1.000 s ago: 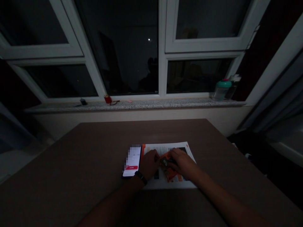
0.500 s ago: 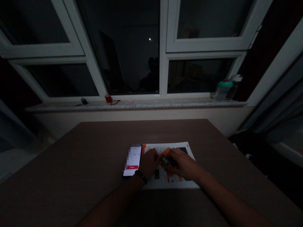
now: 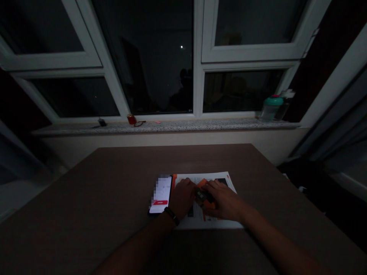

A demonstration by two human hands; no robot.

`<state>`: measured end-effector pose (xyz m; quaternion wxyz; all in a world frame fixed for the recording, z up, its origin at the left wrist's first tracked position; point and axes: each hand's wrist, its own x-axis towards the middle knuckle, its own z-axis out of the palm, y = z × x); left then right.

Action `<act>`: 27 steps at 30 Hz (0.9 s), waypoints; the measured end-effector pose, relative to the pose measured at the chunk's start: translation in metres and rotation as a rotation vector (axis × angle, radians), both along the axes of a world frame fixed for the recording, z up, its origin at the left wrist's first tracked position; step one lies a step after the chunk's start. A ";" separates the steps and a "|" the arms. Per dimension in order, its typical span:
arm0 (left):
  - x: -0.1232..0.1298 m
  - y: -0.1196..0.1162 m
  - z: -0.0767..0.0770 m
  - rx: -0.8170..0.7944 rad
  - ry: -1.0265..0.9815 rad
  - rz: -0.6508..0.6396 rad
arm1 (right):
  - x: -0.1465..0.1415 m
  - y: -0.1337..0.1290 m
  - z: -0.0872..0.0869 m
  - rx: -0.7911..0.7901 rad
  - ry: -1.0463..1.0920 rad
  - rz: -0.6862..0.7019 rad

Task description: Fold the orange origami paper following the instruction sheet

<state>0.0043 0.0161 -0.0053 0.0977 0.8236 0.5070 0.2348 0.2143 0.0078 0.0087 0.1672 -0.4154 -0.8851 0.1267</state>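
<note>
Two hands are working close together in the head view, and a small orange piece [image 3: 202, 196] is sitting right between them, above the middle of a printed sheet [image 3: 197, 214] on the table [image 3: 120, 183]. Whether it is resting on the paper or being raised a little off it, you cannot tell from here.

Your left hand [image 3: 183, 198] is curling inward, its fingers bunching narrowly at the left edge of the orange piece; you cannot see clearly whether they are pinching it or only touching it. Your right hand [image 3: 225, 198] is holding the piece from its right side, the fingers bending over the top and the thumb reaching in lower down, with only a narrow gap between them.

The orange piece is looking bright along its top corner and its lower right part, while a dark patch with small pale marking is filling its middle. It is lying at a slant, and your fingers are hiding part of its outline; the dim light is blurring its finer print.

Just left of the sheet, a phone [image 3: 161, 194] is glowing with a pale screen and a red bar, and a dark band [image 3: 172, 216] is circling your left wrist.
</note>
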 end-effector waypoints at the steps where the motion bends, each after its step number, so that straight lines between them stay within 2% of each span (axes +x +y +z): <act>1: 0.001 -0.001 0.000 -0.012 0.012 -0.031 | 0.000 0.000 0.000 -0.004 -0.005 -0.001; 5: 0.002 -0.003 -0.001 -0.030 0.003 -0.174 | 0.001 0.002 0.000 -0.026 0.005 0.004; 7: 0.002 -0.004 -0.002 -0.030 -0.004 -0.205 | 0.002 0.004 -0.001 -0.035 0.041 0.007; 14: 0.003 -0.010 0.003 -0.031 0.005 -0.238 | 0.016 0.020 -0.015 -0.026 0.169 -0.074; 18: 0.003 -0.012 0.003 -0.040 0.013 -0.251 | 0.020 0.026 -0.022 -0.043 0.178 -0.070; 22: 0.004 -0.015 0.004 -0.032 0.019 -0.291 | 0.016 0.023 -0.021 -0.041 0.189 -0.072; 27: 0.005 -0.016 0.006 -0.005 0.057 -0.274 | 0.010 0.019 -0.020 -0.053 0.258 -0.054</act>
